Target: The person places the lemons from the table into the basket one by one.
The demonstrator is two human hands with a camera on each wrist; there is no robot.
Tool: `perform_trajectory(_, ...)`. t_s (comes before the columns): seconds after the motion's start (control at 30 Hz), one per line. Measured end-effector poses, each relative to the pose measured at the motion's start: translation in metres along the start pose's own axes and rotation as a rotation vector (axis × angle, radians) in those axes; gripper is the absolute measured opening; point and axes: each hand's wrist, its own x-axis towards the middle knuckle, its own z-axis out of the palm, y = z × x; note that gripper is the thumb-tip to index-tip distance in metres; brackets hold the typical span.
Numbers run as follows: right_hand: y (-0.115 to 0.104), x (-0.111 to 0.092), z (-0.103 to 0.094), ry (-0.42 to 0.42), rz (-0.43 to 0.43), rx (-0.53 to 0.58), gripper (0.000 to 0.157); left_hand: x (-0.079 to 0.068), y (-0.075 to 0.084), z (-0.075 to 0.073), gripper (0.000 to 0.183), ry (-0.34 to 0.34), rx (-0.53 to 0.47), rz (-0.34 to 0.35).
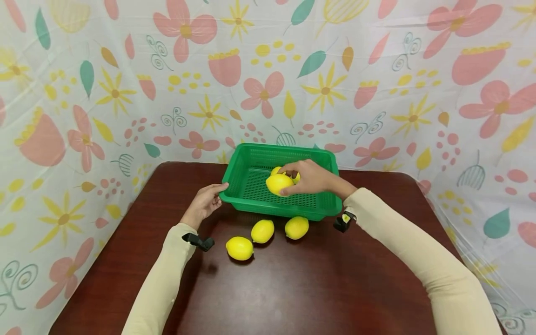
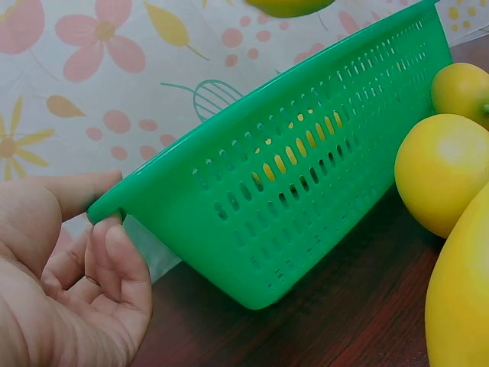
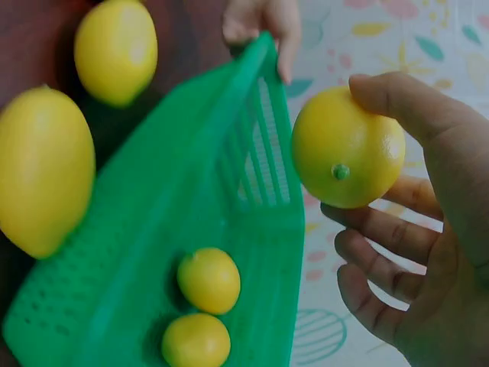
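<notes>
Head view, right hand: the right hand (image 1: 307,177) pinches the held lemon (image 1: 278,184) between thumb and fingers, over the inside of the green basket (image 1: 276,211).
Head view, left hand: the left hand (image 1: 205,202) grips the basket's rim at its near left corner.
Head view, basket: it sits at the far side of the dark red-brown desk (image 1: 301,288); two more lemons (image 1: 275,170) lie inside, partly hidden by the right hand and its fruit.
Head view, loose fruit: on the desk before the basket are the left lemon (image 1: 239,248), the middle lemon (image 1: 262,231) and the right lemon (image 1: 297,228), the last just beside the near wall.
Head view, surroundings: cream sleeves (image 1: 402,242), black straps (image 1: 197,241) at the wrists, flowered cloth (image 1: 264,42) behind.
Left wrist view, rim: thumb and fingers clamp the corner; yellow shows through the wall slots.
Left wrist view, right edge: three lemons outside the basket, partly cut off.
Right wrist view, held lemon: its green stem nub shows; the other fingers are loosely bent.
Right wrist view, basket floor: two lemons side by side.
</notes>
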Motion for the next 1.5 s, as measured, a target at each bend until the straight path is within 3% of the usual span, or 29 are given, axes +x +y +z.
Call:
perform_trajectory(0.27,0.026,0.028,-0.007,-0.037,-0.004,0.031,0.058,0.001,-0.001,0.003,0.016,0.001,0.01,0.003)
perform_trajectory(0.53,0.051,0.06,-0.005,-0.1,0.047,0.084,0.059,0.003,-0.001,0.0,0.016,0.01,0.01,0.001)
perform_trajectory(0.9,0.063,0.106,0.011,-0.139,0.12,0.089,0.058,0.002,0.001,-0.006,0.015,0.031,0.004,-0.001)
perform_trajectory(1.5,0.081,0.14,0.044,-0.095,0.216,0.113,0.059,0.005,-0.003,-0.002,0.015,0.033,-0.01,0.005)
